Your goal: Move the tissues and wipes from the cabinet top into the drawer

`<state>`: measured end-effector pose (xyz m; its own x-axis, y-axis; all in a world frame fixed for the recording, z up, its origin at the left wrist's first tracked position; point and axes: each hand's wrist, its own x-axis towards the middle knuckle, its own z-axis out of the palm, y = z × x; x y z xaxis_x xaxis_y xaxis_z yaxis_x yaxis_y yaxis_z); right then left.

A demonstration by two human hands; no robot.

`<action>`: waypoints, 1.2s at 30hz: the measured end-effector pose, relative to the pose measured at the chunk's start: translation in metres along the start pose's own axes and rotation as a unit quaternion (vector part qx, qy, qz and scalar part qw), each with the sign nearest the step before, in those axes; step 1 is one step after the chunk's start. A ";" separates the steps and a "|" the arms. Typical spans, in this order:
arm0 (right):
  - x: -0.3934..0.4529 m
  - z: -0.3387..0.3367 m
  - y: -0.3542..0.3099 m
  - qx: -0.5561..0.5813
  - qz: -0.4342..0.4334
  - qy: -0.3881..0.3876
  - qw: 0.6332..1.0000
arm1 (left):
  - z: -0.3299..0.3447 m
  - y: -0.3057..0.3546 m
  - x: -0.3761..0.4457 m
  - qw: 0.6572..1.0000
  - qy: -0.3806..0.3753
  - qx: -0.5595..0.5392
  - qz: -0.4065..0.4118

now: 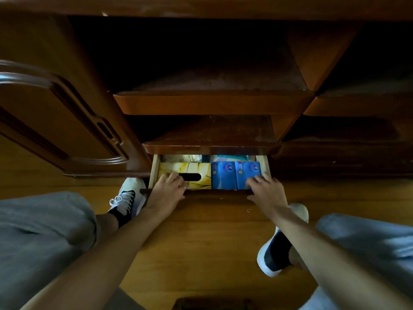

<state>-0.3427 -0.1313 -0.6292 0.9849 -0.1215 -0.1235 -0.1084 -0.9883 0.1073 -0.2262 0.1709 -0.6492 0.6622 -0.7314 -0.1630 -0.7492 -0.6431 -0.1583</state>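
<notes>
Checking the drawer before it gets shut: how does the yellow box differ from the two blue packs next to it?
The yellow tissue box is one wide box with a dark oval slot on top; the blue packs are two narrower matching packs, side by side, with no slot showing. The yellow tissue box lies under the left hand, the blue packs under the right hand. Both lie flat in the open drawer, in its front row.

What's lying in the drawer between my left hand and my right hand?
In the head view, the yellow tissue box and one blue wipes pack lie between the left hand and right hand; the right hand rests on a second blue pack.
</notes>
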 end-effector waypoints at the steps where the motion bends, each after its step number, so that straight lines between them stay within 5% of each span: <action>1: 0.006 -0.002 -0.001 -0.008 0.013 0.017 1.000 | -0.004 -0.001 0.006 1.000 0.021 0.008 -0.016; 8: 0.058 -0.016 0.012 -0.043 0.033 0.050 0.997 | -0.018 -0.031 0.048 0.991 0.078 0.044 -0.102; 17: 0.109 -0.011 0.021 -0.071 0.028 0.079 0.994 | -0.020 -0.049 0.096 0.985 0.064 0.134 -0.083; 22: 0.114 0.001 0.028 -0.062 0.009 0.115 0.991 | -0.011 -0.059 0.100 0.981 0.166 0.099 -0.031; 33: 0.107 -0.039 -0.001 -0.074 0.066 0.032 0.995 | -0.063 -0.038 0.100 0.990 0.056 0.112 -0.064; 36: 0.095 -0.068 -0.004 -0.007 0.009 0.056 0.998 | -0.082 -0.042 0.089 0.996 0.063 0.060 -0.016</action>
